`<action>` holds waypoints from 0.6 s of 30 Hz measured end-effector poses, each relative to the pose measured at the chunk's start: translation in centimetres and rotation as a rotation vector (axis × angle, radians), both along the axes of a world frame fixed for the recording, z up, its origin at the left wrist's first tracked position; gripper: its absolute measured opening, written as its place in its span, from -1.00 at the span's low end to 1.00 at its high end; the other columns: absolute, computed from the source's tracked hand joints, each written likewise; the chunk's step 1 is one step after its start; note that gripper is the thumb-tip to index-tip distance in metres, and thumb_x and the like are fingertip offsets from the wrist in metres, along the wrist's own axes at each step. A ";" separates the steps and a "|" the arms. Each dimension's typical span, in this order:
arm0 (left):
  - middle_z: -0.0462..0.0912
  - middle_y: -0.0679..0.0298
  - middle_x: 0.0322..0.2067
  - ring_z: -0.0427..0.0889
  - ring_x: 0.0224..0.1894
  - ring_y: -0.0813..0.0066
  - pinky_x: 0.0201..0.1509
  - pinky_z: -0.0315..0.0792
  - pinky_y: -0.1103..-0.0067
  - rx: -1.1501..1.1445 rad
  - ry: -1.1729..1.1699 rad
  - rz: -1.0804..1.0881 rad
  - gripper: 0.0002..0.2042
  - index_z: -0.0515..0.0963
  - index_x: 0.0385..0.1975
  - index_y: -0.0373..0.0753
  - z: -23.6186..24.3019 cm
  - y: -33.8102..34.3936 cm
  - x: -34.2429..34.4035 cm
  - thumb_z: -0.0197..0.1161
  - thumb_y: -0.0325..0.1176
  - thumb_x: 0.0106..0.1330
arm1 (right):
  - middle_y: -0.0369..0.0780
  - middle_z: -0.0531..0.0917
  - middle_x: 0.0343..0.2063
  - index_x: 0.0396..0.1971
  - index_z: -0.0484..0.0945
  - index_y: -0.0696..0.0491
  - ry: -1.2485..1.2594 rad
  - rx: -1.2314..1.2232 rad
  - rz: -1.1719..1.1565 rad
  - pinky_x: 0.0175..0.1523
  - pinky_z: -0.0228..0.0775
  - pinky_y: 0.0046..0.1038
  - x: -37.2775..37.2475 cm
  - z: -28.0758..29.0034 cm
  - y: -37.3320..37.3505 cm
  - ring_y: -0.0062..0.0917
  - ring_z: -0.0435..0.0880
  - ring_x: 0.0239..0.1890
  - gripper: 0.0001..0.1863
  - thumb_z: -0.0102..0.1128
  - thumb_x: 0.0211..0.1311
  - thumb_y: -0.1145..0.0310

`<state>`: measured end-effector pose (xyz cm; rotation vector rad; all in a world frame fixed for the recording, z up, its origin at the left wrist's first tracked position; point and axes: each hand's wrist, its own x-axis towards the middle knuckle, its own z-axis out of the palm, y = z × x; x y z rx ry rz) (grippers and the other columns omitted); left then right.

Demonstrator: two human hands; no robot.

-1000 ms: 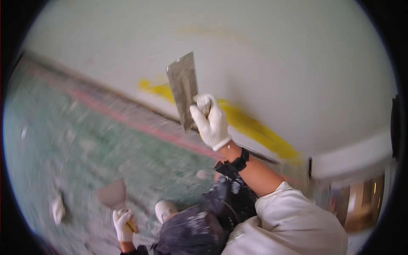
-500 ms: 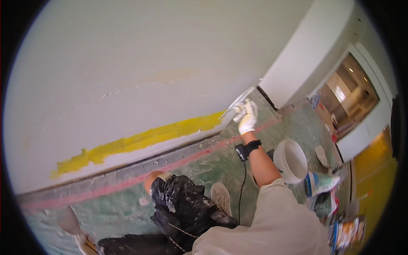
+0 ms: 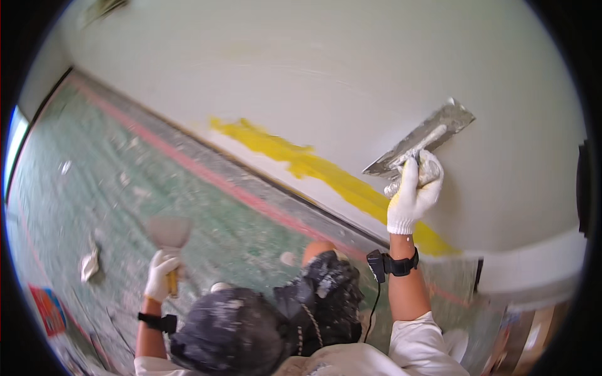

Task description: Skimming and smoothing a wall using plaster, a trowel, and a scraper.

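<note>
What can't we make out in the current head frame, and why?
Scraper edge: head view, blurred.
Trowel handle: head view, partly covered by the right hand.
Trowel's wall-side face: head view, hidden by its own blade; contact with the wall unclear.
Brownish thing, top left: head view, cut off by the upper edge.
Shoe: head view, mostly hidden by the trousers.

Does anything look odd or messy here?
Yes: the green floor covering is scattered with white specks, and a crumpled pale thing lies on it, as if discarded, left of the gloved left hand. The yellow strip low on the wall also has a ragged, uneven upper edge.
</note>
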<state>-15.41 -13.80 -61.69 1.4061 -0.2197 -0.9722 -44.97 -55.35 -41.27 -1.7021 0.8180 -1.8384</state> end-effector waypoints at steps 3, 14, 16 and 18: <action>0.66 0.23 -0.38 0.58 -0.52 0.51 -0.45 0.49 0.56 -0.091 0.114 -0.129 -0.84 0.53 -0.16 -0.30 -1.5 0.0 -1.2 0.23 -0.36 0.41 | -0.34 0.63 -0.34 -0.12 0.63 0.11 0.237 0.031 0.096 -0.20 0.56 -0.43 10.3 0.5 1.6 -0.60 0.60 -0.40 -0.75 0.48 0.30 0.38; 0.65 0.18 -0.45 0.57 -0.58 0.48 -0.53 0.45 0.56 -0.281 0.327 0.049 -0.57 0.54 -0.10 -0.34 -2.1 6.6 -2.1 0.38 -0.05 0.35 | -0.11 0.78 -0.37 -0.23 0.74 -0.02 0.809 0.085 0.327 -0.05 0.57 -0.13 37.6 -8.8 6.8 -0.13 0.77 -0.20 -0.69 0.49 0.12 0.10; 0.61 0.18 -0.53 0.55 -0.59 0.46 -0.52 0.42 0.53 -0.368 0.401 -0.044 -0.56 0.53 -0.07 -0.34 -2.3 6.0 -1.0 0.38 -0.04 0.36 | -0.13 0.75 -0.43 -0.15 0.66 0.14 0.537 0.673 0.679 -0.34 0.60 -0.28 34.4 -10.4 6.6 -0.33 0.75 -0.42 -0.73 0.36 0.22 0.31; 0.58 0.19 -0.57 0.55 -0.60 0.45 -0.52 0.42 0.51 -0.435 0.496 -0.098 -0.56 0.51 -0.04 -0.34 -0.8 4.0 0.0 0.37 -0.06 0.38 | -0.10 0.69 -0.42 -0.16 0.61 0.20 0.173 0.722 1.017 -0.44 0.55 -0.34 29.6 -9.6 7.5 -0.36 0.67 -0.50 -0.80 0.17 0.21 0.53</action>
